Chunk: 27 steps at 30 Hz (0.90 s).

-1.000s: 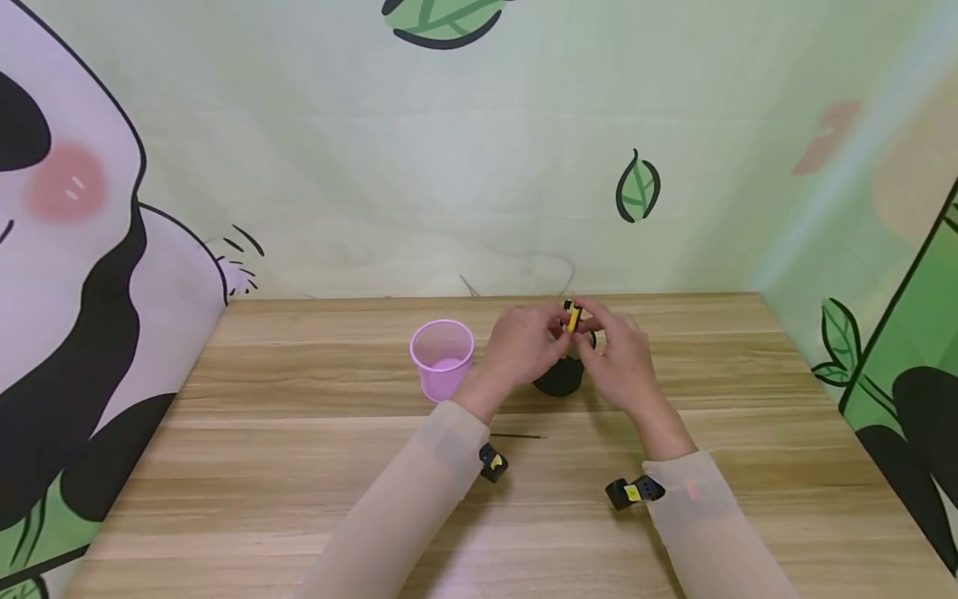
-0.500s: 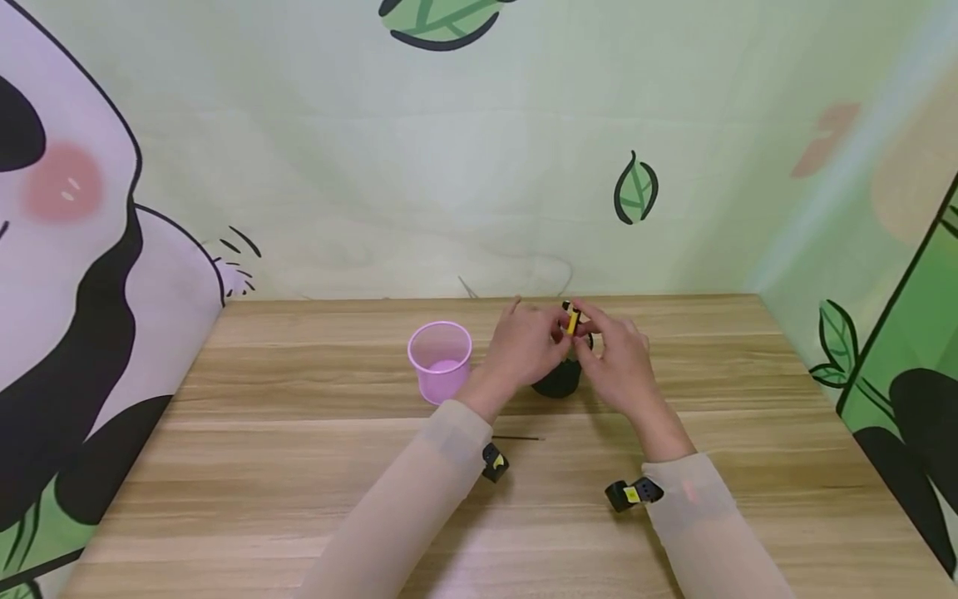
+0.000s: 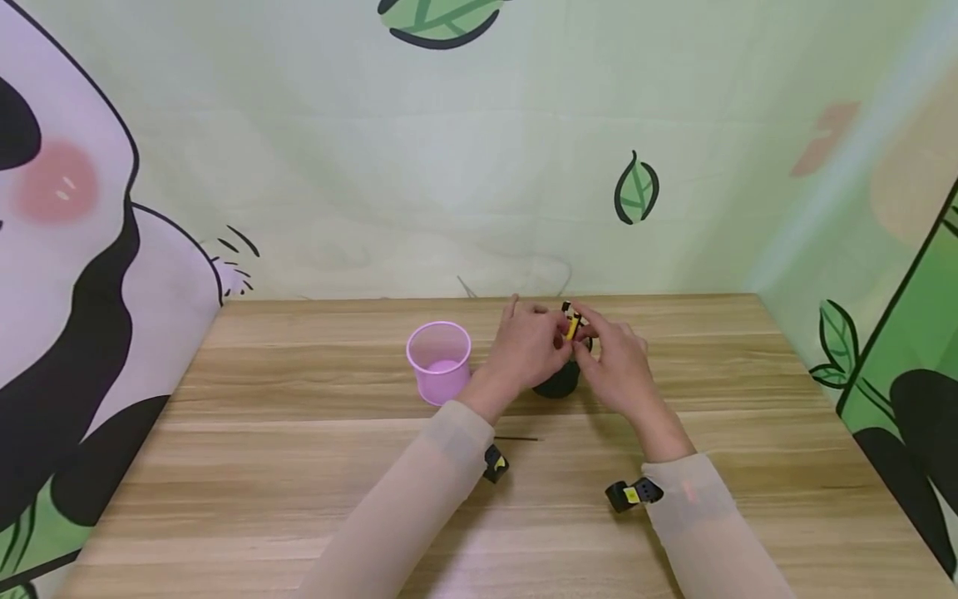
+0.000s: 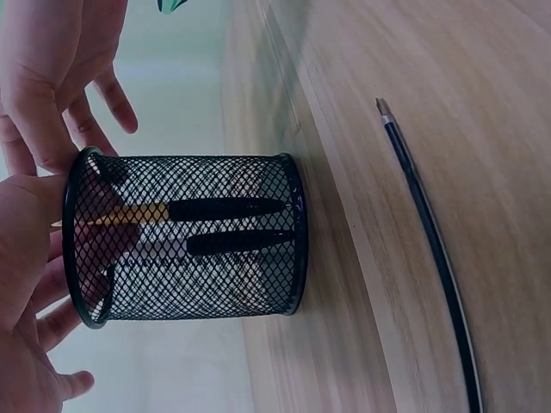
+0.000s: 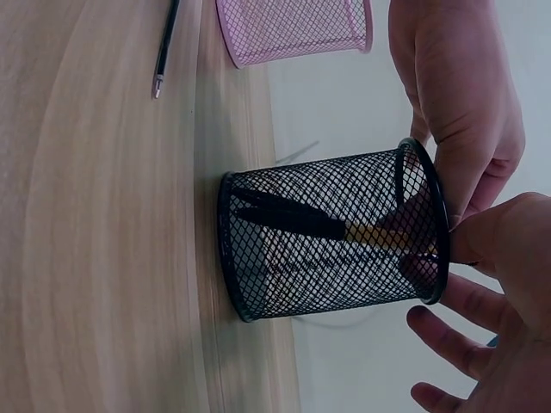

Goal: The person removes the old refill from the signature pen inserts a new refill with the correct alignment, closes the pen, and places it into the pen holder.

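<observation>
A black mesh pen holder [image 3: 556, 384] stands on the wooden table, two pens with black grips showing through its mesh in the left wrist view. One is a yellow pen [image 3: 573, 327], its top sticking up between the hands; the other is a pale pen [image 4: 159, 250]. My left hand [image 3: 527, 345] pinches the yellow pen with thumb and fingers at the holder's rim. From the other side my right hand [image 3: 621, 358] holds the same pen between thumb and index finger, its other fingers spread. The rim and mesh partly hide the fingertips in both wrist views.
A pink mesh pen holder [image 3: 441, 387] stands left of the black one. Nearer the front, a thin dark pen refill [image 4: 435, 232] lies on the wooden table [image 3: 299, 499], partly hidden by the left wrist in the head view. A printed cloth backdrop [image 3: 337, 166] rises behind.
Both hands stay at the black pen holder. The left hand's little finger has lifted, and its pinching fingers have shifted slightly on the yellow pen. The head view has moved a little.
</observation>
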### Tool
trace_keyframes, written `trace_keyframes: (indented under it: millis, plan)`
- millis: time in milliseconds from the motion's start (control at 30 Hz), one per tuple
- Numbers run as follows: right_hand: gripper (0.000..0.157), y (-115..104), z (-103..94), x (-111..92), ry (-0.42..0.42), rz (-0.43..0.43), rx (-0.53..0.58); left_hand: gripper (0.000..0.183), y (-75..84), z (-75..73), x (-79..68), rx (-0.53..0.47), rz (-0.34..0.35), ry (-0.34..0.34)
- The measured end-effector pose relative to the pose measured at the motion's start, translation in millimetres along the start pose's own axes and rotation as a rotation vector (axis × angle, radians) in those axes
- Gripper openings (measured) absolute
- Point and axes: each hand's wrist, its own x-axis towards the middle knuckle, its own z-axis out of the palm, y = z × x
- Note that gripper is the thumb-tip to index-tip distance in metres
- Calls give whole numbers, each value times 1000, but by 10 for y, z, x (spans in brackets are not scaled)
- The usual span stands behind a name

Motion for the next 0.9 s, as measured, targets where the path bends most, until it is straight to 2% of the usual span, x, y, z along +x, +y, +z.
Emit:
trace_keyframes:
  millis: [500, 767, 900]
  plan:
    - [59, -3, 36, -5, 25, 5, -9, 20, 44, 44, 41, -6, -73, -35]
    - [62, 5, 34, 5, 9, 14, -40, 27, 37, 78, 37, -43, -64, 18]
    - [59, 10, 38, -5, 13, 13, -34, 28, 20, 100, 20, -68, -36, 57]
